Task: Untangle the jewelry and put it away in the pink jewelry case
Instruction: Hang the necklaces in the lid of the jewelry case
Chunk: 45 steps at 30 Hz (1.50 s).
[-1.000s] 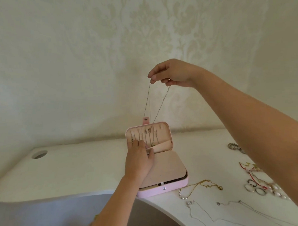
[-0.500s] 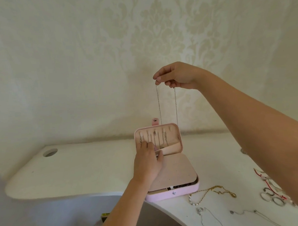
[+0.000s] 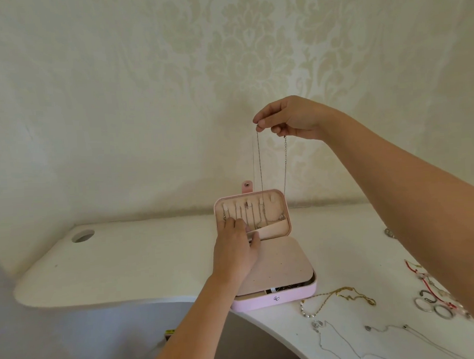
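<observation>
On the white surface point(image 3: 125, 265) stood the open pink case point(image 3: 290, 296). Above the case was the right hand point(image 3: 295, 117). The left hand point(image 3: 235, 250) lay against its lid point(image 3: 272, 205), fingers nearly straight. A chain point(image 3: 260, 164), pinched in the right fingers, hung down to the lid.

1. Left of the pink jewelry case point(image 3: 276, 299), the white table point(image 3: 125, 260) gives you wide room as far as the round hole point(image 3: 82, 236) near its far corner
2. The upright lid point(image 3: 285, 204) walls off any reach from behind; your left hand point(image 3: 236, 247) rests against its inner face
3. The chain point(image 3: 260, 164) hangs in two strands from your right hand point(image 3: 293, 117) down to the lid's right half, barring that path
4. On your right, the gold necklace point(image 3: 338, 294), silver chains point(image 3: 346, 345) and rings point(image 3: 431, 306) crowd the table's near edge
</observation>
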Each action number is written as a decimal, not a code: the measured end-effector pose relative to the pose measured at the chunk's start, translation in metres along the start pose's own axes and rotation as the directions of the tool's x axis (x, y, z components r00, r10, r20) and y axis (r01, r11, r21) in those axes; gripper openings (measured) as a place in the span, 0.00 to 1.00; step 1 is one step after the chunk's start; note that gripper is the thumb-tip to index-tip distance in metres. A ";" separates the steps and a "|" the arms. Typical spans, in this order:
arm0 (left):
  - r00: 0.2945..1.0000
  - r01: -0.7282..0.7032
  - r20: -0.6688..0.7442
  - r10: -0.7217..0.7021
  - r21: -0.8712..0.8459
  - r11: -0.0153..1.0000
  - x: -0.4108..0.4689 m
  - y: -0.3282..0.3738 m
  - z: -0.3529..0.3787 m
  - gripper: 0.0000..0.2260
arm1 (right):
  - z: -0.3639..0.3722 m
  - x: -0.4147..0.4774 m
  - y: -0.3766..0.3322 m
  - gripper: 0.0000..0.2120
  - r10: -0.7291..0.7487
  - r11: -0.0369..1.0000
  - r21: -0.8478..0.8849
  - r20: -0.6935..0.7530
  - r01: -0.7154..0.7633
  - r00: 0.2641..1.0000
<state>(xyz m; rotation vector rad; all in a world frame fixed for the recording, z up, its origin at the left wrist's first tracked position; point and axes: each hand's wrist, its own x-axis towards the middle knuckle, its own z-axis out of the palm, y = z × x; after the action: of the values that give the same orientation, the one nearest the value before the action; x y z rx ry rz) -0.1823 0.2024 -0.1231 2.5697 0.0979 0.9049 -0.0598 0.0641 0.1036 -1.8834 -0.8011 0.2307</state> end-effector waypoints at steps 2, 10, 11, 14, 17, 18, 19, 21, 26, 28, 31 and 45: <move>1.000 0.010 0.010 -0.010 0.004 1.000 0.000 0.001 -0.001 0.11 | 0.001 -0.002 0.008 0.06 0.010 1.000 -0.010 0.013 -0.010 1.000; 0.999 0.030 0.044 -0.031 0.016 0.999 0.000 0.002 -0.002 0.11 | 0.008 -0.011 0.042 0.08 0.014 0.999 -0.040 0.008 -0.014 1.000; 0.998 0.033 0.048 -0.034 0.018 0.999 0.000 0.002 -0.002 0.11 | 0.010 -0.013 0.044 0.08 0.012 0.998 -0.069 0.006 -0.012 1.000; 0.998 0.038 0.053 -0.039 0.020 0.999 0.001 0.002 -0.002 0.11 | 0.013 -0.020 0.049 0.09 0.000 0.987 -0.158 -0.002 -0.001 1.000; 0.997 0.043 0.063 -0.045 0.022 0.999 0.001 0.003 -0.002 0.11 | 0.016 -0.025 0.055 0.07 0.007 0.975 -0.222 -0.007 -0.009 1.000; 0.996 0.049 0.068 -0.050 0.017 0.999 0.001 0.003 -0.002 0.11 | 0.018 -0.026 0.057 0.07 0.017 0.968 -0.249 -0.006 -0.018 1.000; 0.996 0.053 0.074 -0.054 0.014 0.998 0.002 0.003 -0.002 0.11 | 0.019 -0.027 0.061 0.07 0.024 0.960 -0.277 -0.008 -0.026 1.000; 0.995 0.055 0.078 -0.055 0.010 0.998 0.002 0.003 -0.002 0.10 | 0.022 -0.028 0.067 0.07 0.030 0.945 -0.326 -0.021 -0.035 0.999; 0.995 0.058 0.076 -0.058 0.009 0.998 0.002 0.003 -0.002 0.10 | 0.034 -0.030 0.077 0.06 0.006 0.904 -0.427 -0.053 -0.028 0.999; 0.996 0.060 0.072 -0.060 0.002 0.998 0.002 0.003 -0.002 0.10 | 0.040 -0.032 0.081 0.06 -0.025 0.889 -0.459 -0.065 -0.007 0.998; 0.996 0.058 0.064 -0.057 -0.007 0.998 0.002 0.002 -0.002 0.09 | 0.050 -0.036 0.089 0.06 -0.083 0.866 -0.500 -0.097 0.024 0.992; 1.000 0.021 0.013 -0.020 -0.027 0.999 0.000 0.000 0.002 0.10 | 0.064 -0.043 0.115 0.03 -0.308 0.701 -0.705 -0.156 0.112 0.939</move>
<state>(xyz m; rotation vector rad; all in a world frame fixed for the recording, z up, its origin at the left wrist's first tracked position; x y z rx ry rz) -0.1810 0.2021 -0.1243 2.5444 0.1071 0.8762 -0.0760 0.0567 -0.0338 -2.4138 -0.9926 -0.5446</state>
